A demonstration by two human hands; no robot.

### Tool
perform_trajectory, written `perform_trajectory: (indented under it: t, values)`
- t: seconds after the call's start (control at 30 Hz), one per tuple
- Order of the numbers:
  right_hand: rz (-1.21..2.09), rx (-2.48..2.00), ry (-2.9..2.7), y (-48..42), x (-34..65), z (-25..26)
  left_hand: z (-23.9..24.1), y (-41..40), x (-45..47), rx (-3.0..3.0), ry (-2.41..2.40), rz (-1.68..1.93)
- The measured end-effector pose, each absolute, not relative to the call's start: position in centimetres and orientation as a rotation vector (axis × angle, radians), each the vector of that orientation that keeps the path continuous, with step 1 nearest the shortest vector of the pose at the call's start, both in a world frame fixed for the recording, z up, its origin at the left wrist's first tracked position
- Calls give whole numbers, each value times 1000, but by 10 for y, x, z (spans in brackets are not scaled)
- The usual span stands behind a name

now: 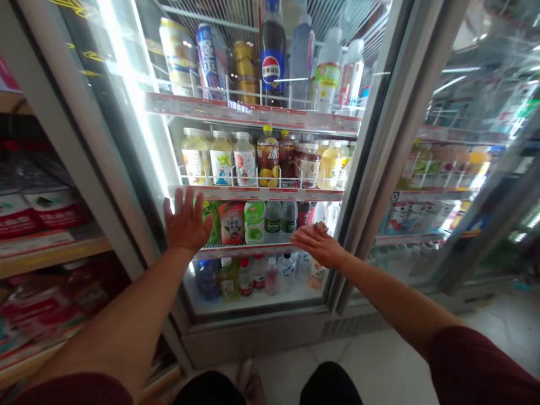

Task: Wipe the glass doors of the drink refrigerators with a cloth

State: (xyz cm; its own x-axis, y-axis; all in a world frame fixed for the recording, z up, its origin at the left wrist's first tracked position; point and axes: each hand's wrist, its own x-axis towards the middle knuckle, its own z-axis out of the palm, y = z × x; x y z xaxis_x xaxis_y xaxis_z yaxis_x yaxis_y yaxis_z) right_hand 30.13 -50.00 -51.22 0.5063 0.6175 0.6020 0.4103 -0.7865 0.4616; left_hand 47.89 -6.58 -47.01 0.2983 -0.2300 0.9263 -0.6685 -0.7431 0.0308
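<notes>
My left hand [188,221] is raised with fingers spread, in front of the left side of a lit drinks cooler [253,332]. It holds nothing. Green packs and a red-and-white pack [232,223] stand just right of it on the third shelf. Lower on the right, my right hand [319,246] reaches across near the door frame, fingers stretched out to the left, with nothing visible in it. Close to its fingertips are two clear bottles with green labels [289,219]. Whether either hand touches glass, I cannot tell.
Upper shelves hold cans, a dark cola bottle [272,62], juice bottles [221,160] and tea bottles [268,157]. More bottles [246,277] stand at the bottom. A second cooler [439,169] is at right; shelves of red-labelled packs [46,211] flank the left. Pale tiled floor [379,365] lies below.
</notes>
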Motion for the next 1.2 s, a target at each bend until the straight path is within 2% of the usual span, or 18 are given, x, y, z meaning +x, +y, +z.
perform_trajectory:
  t: [0.07, 0.23, 0.3, 0.43, 0.63, 0.83, 1.03, 1.2]
  values:
    - [1097, 2492, 884, -501, 302, -507, -470, -66, 479, 2160, -809, 1433]
    - [1634, 2539, 421, -496, 315, -476, -471, -65, 479, 2159, -803, 1418]
    - [1549, 2549, 520, -487, 316, -483, -471, -65, 479, 2155, -803, 1411]
    - [1164, 2465, 936, -470, 315, -492, -471, -65, 480, 2152, -809, 1402]
    - [1548, 2619, 459, -442, 332, -451, -472, -65, 481, 2125, -811, 1389]
    - [1056, 2532, 961, -405, 339, -476, -472, -66, 479, 2135, -814, 1365]
    - [1436, 2620, 643, -380, 351, -437, -472, -66, 479, 2135, -810, 1363]
    - [967, 2520, 1028, -358, 352, -453, -473, -65, 482, 2150, -838, 1358]
